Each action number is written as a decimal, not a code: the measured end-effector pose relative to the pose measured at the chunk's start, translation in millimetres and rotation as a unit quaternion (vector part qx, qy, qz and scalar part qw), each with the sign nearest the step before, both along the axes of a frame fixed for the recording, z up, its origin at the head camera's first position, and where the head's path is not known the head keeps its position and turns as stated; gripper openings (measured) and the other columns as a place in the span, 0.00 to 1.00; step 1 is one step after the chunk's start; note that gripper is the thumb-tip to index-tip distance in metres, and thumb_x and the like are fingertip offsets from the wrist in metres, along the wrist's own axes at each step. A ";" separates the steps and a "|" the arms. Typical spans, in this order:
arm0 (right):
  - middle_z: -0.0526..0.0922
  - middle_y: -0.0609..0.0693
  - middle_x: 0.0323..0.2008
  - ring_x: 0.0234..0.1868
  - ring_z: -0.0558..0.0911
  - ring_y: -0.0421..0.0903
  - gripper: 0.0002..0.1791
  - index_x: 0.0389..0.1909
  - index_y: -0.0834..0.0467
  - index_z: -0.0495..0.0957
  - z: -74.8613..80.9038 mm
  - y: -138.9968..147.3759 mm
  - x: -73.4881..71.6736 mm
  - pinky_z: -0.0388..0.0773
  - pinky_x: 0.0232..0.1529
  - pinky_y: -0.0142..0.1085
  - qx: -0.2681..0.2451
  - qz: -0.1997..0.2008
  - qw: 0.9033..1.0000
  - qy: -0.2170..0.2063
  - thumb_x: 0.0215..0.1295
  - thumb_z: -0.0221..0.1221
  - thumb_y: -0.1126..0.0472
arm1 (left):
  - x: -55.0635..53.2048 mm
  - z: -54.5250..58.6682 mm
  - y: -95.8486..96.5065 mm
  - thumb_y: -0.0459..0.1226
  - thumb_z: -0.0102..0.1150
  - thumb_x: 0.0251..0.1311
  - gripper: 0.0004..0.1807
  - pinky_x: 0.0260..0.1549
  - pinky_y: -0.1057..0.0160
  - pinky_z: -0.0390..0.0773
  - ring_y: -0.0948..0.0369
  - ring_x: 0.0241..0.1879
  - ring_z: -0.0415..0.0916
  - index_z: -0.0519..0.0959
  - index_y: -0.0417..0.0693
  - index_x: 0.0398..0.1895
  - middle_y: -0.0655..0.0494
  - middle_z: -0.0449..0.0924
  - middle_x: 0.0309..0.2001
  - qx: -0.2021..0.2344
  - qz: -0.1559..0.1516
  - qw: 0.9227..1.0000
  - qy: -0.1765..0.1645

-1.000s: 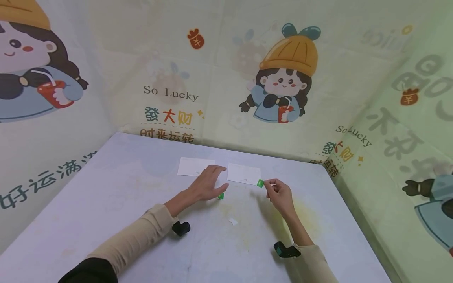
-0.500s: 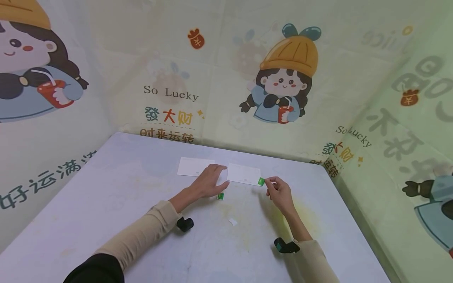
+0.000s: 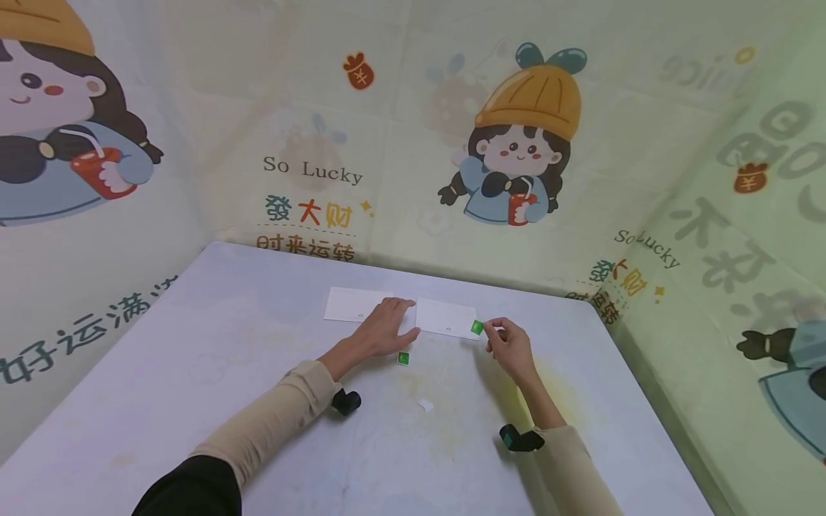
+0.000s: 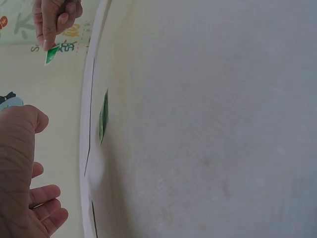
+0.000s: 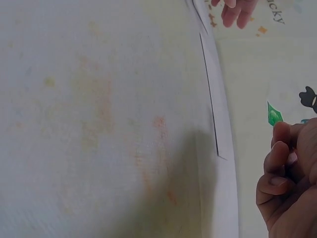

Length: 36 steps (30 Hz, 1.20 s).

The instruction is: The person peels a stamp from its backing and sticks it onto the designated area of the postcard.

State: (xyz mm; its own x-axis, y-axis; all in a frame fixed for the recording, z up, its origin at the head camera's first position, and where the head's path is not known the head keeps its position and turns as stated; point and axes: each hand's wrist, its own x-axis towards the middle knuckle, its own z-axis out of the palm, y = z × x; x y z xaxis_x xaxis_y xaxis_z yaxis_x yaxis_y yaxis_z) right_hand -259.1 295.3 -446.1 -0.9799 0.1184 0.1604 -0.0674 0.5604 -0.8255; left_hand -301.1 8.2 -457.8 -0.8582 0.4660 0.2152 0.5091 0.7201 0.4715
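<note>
My right hand (image 3: pixel 512 347) pinches a small green stamp (image 3: pixel 477 327) between thumb and forefinger, just over the lower right corner of the right white card (image 3: pixel 445 315). In the right wrist view the stamp (image 5: pixel 273 115) sticks out beyond the fingertips. My left hand (image 3: pixel 386 328) is spread, thumb and forefinger apart, beside that card's left edge; whether it touches the card I cannot tell. It partly covers the left white card (image 3: pixel 353 302). A second green stamp (image 3: pixel 403 358) with a pale border lies on the table below the left thumb, seen edge-on in the left wrist view.
A small white scrap of paper (image 3: pixel 425 405) lies nearer on the white table (image 3: pixel 277 444). Printed cloth walls (image 3: pixel 400 143) stand behind the table and at its sides. Black wrist devices (image 3: pixel 347 402) sit at both cuffs.
My right hand has moved slightly up and away from me with the stamp, over the card's corner. My left forearm has shifted a little forward and right; the second stamp shows more fully.
</note>
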 end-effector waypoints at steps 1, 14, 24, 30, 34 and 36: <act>0.76 0.49 0.17 0.17 0.70 0.42 0.12 0.45 0.62 0.80 0.1 0.7 -0.9 0.63 0.17 0.31 0.000 -0.002 1.000 -0.001 0.75 0.59 0.55 | -1.2 -0.7 0.8 0.51 0.57 0.70 0.34 0.71 0.49 0.63 0.48 0.71 0.63 0.66 0.43 0.73 0.43 0.69 0.70 0.000 0.001 1.000 -0.003; 0.76 0.49 0.18 0.19 0.72 0.44 0.12 0.46 0.61 0.80 -1.7 3.0 -10.8 0.65 0.19 0.32 0.008 -0.012 1.000 -0.025 0.76 0.58 0.55 | -9.5 -8.5 5.8 0.52 0.55 0.71 0.36 0.75 0.48 0.56 0.46 0.76 0.55 0.64 0.41 0.75 0.41 0.63 0.74 -0.012 -0.008 0.999 -0.028; 0.76 0.50 0.19 0.20 0.72 0.44 0.13 0.47 0.60 0.79 -8.8 5.9 -20.1 0.67 0.21 0.32 0.004 -0.020 0.999 -0.035 0.76 0.58 0.54 | -15.2 -11.9 10.3 0.52 0.54 0.72 0.36 0.76 0.48 0.53 0.46 0.78 0.52 0.63 0.43 0.76 0.41 0.62 0.75 -0.014 -0.014 0.999 -0.035; 0.77 0.50 0.19 0.19 0.71 0.43 0.13 0.47 0.61 0.79 -10.8 6.2 -24.8 0.66 0.21 0.32 0.004 -0.013 0.999 -0.033 0.76 0.58 0.55 | -18.1 -12.4 13.8 0.51 0.55 0.72 0.35 0.75 0.47 0.54 0.45 0.76 0.54 0.63 0.42 0.75 0.40 0.63 0.73 -0.016 -0.025 0.999 -0.027; 0.77 0.50 0.19 0.19 0.71 0.43 0.13 0.47 0.61 0.79 -10.2 5.4 -26.7 0.66 0.21 0.33 0.006 -0.015 0.999 -0.038 0.77 0.57 0.55 | -19.5 -10.4 15.3 0.51 0.55 0.72 0.35 0.75 0.48 0.55 0.46 0.75 0.56 0.63 0.42 0.75 0.40 0.64 0.72 -0.019 -0.028 0.999 -0.024; 0.77 0.51 0.20 0.20 0.71 0.44 0.13 0.48 0.61 0.79 -10.3 4.9 -27.6 0.67 0.22 0.33 0.009 -0.016 0.999 -0.040 0.77 0.57 0.55 | -20.4 -8.6 15.7 0.51 0.54 0.72 0.35 0.75 0.48 0.54 0.46 0.76 0.55 0.63 0.43 0.75 0.41 0.63 0.73 -0.019 -0.028 0.999 -0.026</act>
State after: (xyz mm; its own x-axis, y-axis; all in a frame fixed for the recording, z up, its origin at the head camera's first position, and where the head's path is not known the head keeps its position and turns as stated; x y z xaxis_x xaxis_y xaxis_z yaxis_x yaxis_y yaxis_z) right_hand -286.7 300.2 -456.4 -0.9855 0.1477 0.0832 0.0172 0.5754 -0.8177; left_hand -321.5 23.9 -466.4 -0.8401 0.5207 0.1521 0.5249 0.7093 0.4705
